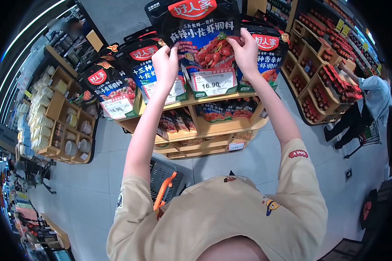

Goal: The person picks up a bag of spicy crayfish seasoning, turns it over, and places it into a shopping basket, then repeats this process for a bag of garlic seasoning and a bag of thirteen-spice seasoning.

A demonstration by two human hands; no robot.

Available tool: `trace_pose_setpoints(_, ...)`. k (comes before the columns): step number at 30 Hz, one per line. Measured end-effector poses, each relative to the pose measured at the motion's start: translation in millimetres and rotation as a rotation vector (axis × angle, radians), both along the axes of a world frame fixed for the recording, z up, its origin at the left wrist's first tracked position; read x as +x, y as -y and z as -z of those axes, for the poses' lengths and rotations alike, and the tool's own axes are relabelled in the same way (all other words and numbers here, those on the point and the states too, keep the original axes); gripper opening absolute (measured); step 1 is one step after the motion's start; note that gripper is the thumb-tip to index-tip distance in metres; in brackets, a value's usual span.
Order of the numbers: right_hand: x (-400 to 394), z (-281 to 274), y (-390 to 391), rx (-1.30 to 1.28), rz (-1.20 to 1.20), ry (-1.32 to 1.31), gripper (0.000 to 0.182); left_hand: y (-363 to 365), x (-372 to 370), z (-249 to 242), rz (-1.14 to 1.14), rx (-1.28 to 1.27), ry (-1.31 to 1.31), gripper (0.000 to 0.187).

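Note:
A large black seasoning pouch [202, 32] with a red logo and a crayfish picture stands upright at the front of the wooden shelf's top. My left hand [165, 65] grips its left edge, thumb against the side. My right hand [246, 50] pinches its right edge, the thumb lying over the front. A price tag [212, 82] reading 16.90 sits before the pouch's lower part. Similar pouches flank it: a blue-and-black pouch [139, 65] behind my left hand and another pouch [270, 54] beyond my right wrist.
Lower tiers of the wooden shelf [191, 150] hold more pouches. A grey basket with an orange handle [164, 191] is near my left side. Stocked display racks stand left [69, 117] and right [313, 82]. Another person [372, 95] is beside a cart at right.

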State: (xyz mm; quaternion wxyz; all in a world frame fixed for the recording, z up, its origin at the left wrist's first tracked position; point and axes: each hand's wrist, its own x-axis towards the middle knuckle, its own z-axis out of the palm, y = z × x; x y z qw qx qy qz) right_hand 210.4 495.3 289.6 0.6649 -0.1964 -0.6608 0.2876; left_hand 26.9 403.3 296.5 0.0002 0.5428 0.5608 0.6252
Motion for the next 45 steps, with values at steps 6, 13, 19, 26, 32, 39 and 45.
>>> trace_pose_setpoints(6, 0, -8, -3, 0.075, 0.425, 0.285, 0.013, -5, 0, -4, -0.086, -0.052, -0.107, 0.015)
trace_pose_setpoints(13, -4, 8, -6, 0.027, 0.360, 0.197, 0.014, -15, -3, 19, -0.098, -0.050, -0.097, 0.017)
trace_pose_setpoints(19, -3, 29, -3, -0.008, 0.386, 0.271, 0.019, -10, -1, 31, -0.070, -0.065, -0.091, 0.016)
trace_pose_setpoints(26, -6, 55, -7, -0.021, 0.480, 0.404, 0.014, -2, -3, 41, -0.039, -0.098, -0.111, 0.017)
trace_pose_setpoints(32, -7, 51, 1, -0.041, 0.489, 0.503, 0.020, -22, -19, 64, -0.076, -0.238, -0.231, 0.022)
trace_pose_setpoints(39, -9, 66, 8, -0.156, 0.385, 0.440, 0.039, -11, -10, 68, 0.066, -0.247, 0.009, 0.034)
trace_pose_setpoints(45, 10, 46, 1, -0.115, 0.498, 0.679, 0.035, -16, -18, 78, 0.118, -0.242, 0.123, 0.031)
